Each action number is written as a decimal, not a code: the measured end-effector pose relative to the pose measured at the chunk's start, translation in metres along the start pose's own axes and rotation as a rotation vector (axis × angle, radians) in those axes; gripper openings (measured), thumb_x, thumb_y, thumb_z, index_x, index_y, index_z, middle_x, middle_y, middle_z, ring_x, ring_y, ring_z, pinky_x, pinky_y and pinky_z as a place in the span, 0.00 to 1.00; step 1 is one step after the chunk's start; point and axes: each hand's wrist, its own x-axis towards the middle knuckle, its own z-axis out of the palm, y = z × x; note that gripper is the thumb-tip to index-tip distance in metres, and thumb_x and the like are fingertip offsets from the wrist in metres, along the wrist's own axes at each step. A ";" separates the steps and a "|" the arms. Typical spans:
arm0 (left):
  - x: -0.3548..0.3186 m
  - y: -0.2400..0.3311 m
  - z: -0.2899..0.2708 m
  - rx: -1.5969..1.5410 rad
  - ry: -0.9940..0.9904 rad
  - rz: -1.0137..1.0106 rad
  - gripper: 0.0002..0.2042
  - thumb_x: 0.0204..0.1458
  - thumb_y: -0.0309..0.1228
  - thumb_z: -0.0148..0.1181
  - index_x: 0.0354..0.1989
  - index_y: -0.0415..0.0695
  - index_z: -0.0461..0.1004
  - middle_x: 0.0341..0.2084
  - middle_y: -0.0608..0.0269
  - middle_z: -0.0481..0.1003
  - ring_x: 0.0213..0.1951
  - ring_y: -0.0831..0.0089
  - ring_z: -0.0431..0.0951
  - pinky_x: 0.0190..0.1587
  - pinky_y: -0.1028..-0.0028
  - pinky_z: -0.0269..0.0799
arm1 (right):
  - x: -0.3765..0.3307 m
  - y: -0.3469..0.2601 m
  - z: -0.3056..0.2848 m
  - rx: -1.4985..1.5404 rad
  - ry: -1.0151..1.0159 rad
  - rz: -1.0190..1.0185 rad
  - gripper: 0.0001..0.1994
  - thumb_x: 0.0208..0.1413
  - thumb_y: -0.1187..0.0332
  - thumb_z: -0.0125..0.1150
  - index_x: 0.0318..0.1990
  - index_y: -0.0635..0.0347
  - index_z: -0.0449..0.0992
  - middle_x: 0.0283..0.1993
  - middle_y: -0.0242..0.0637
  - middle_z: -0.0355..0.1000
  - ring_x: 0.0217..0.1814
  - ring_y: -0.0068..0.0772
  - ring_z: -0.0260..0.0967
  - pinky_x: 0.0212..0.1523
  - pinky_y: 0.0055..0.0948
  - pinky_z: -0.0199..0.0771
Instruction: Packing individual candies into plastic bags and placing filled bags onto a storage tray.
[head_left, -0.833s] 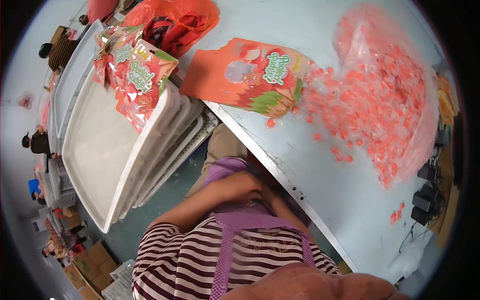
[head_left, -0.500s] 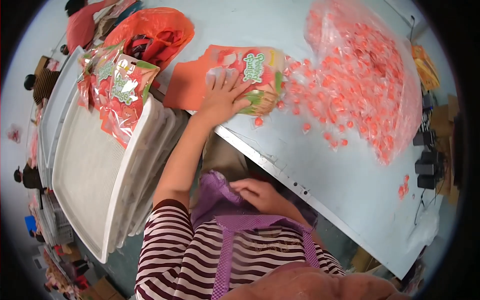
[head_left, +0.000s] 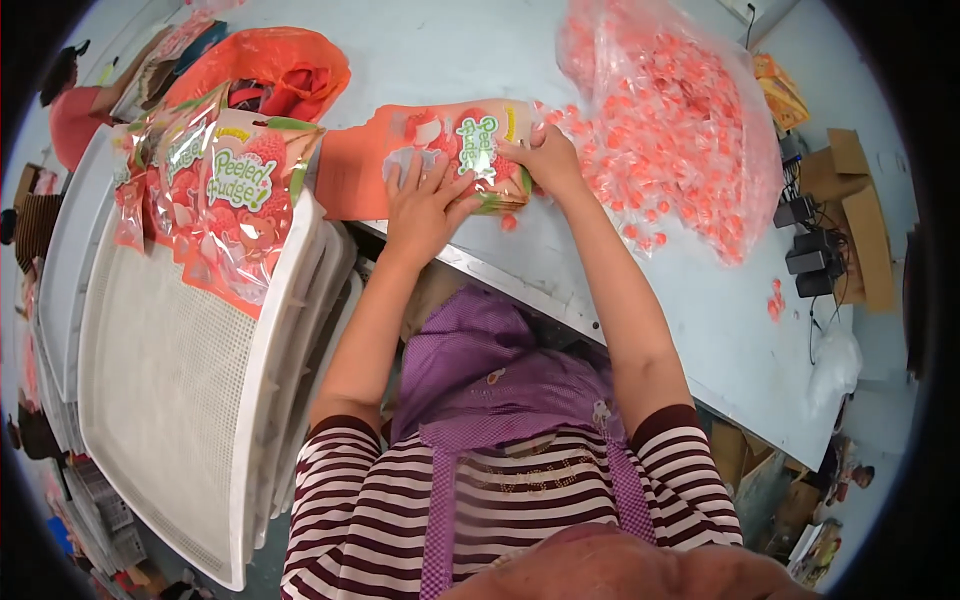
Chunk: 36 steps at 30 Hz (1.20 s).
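Note:
A stack of flat red candy pouches [head_left: 440,120] with fruit pictures and green lettering lies near the table edge. My left hand [head_left: 425,210] rests flat across the top pouch, fingers spread. At the stack's right end, my right hand [head_left: 552,165] pinches the pouch edge between thumb and bent fingers; the fingertips are partly hidden. Just right of that hand, loose wrapped red candies [head_left: 640,180] spill from a large clear plastic bag [head_left: 690,130]. One candy [head_left: 508,222] sits just below the stack.
Filled, shiny pouches [head_left: 235,180] lie on stacked white mesh trays [head_left: 165,350] at left. Behind them is an orange-red plastic bag [head_left: 300,70] with cloth inside. Black adapters with cables [head_left: 815,255] and a cardboard box [head_left: 865,220] stand at right. Other people are at far left.
My right hand has moved from the purple apron at my waist up to the right end of the pouch stack. My left hand stays flat on the stack. The view has shifted slightly.

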 end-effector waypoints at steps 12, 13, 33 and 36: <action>-0.002 -0.002 0.005 -0.123 0.185 -0.022 0.21 0.44 0.48 0.60 0.46 0.53 0.74 0.51 0.57 0.68 0.57 0.51 0.61 0.60 0.46 0.41 | 0.001 0.013 0.017 -0.254 0.243 -0.188 0.10 0.45 0.68 0.63 0.23 0.63 0.70 0.18 0.40 0.68 0.20 0.32 0.66 0.22 0.29 0.64; -0.002 -0.003 0.004 -0.134 0.200 -0.014 0.21 0.43 0.48 0.61 0.45 0.53 0.75 0.50 0.55 0.68 0.56 0.50 0.61 0.59 0.45 0.43 | -0.004 0.002 0.016 -0.389 0.345 -0.363 0.09 0.46 0.68 0.61 0.24 0.64 0.70 0.24 0.44 0.69 0.26 0.41 0.67 0.28 0.33 0.66; -0.001 -0.004 -0.004 -0.272 0.114 -0.106 0.26 0.45 0.46 0.59 0.52 0.49 0.68 0.53 0.55 0.65 0.58 0.50 0.59 0.61 0.47 0.40 | -0.002 -0.023 0.003 0.618 -0.191 0.204 0.11 0.47 0.66 0.65 0.21 0.59 0.70 0.18 0.24 0.65 0.18 0.13 0.58 0.19 0.16 0.55; 0.000 -0.002 -0.008 -0.263 0.078 -0.108 0.28 0.45 0.46 0.58 0.54 0.47 0.65 0.55 0.54 0.63 0.59 0.50 0.57 0.61 0.47 0.38 | -0.001 -0.015 0.015 0.570 -0.200 0.160 0.12 0.46 0.66 0.66 0.22 0.59 0.69 0.18 0.25 0.65 0.17 0.13 0.57 0.17 0.16 0.55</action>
